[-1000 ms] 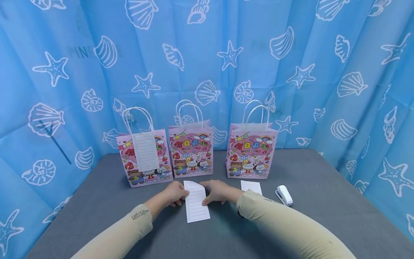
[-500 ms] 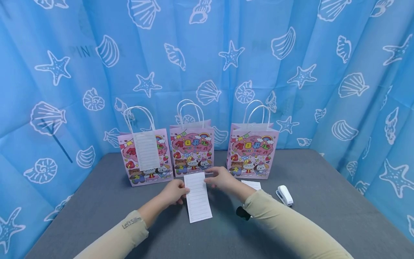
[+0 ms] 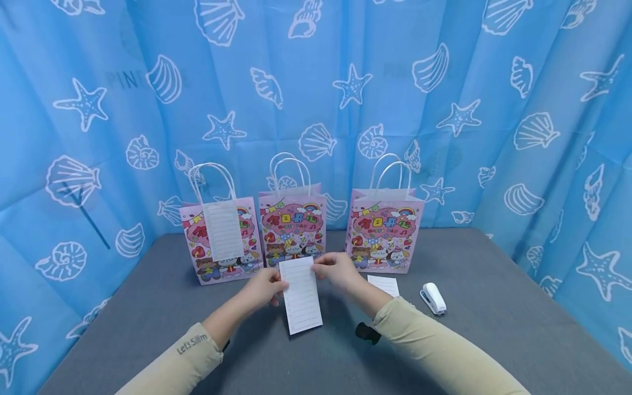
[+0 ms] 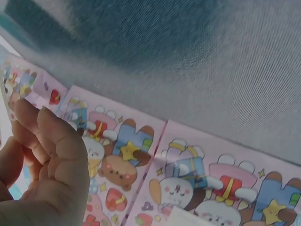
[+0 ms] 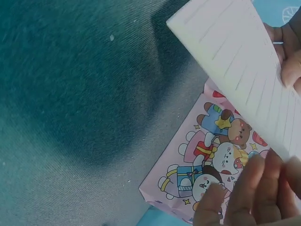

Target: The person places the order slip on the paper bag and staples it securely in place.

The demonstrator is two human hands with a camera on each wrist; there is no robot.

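Note:
A lined slip of paper (image 3: 302, 299) is held up off the table in the head view, its top edge in front of the middle gift bag (image 3: 293, 225). My left hand (image 3: 263, 287) pinches its left edge between thumb and fingers. At the top right corner my right hand (image 3: 339, 270) pinches it. In the right wrist view the lined slip of paper (image 5: 230, 52) slants across the upper right, with the left hand (image 5: 292, 61) behind its edge and the right hand (image 5: 261, 193) below. The left wrist view has the left hand (image 4: 51, 165) with curled fingers.
Left of the middle bag stands another pink gift bag (image 3: 190, 241) with a lined slip hanging on its front (image 3: 223, 230). A third bag (image 3: 382, 236) stands right. Before it lies another slip (image 3: 384, 285), partly behind the right arm; a white stapler (image 3: 433, 299) lies farther right.
The paper has come up from the table, its top edge rising. My right hand has shifted from its right side to the top right corner. The left hand keeps hold of the left edge.

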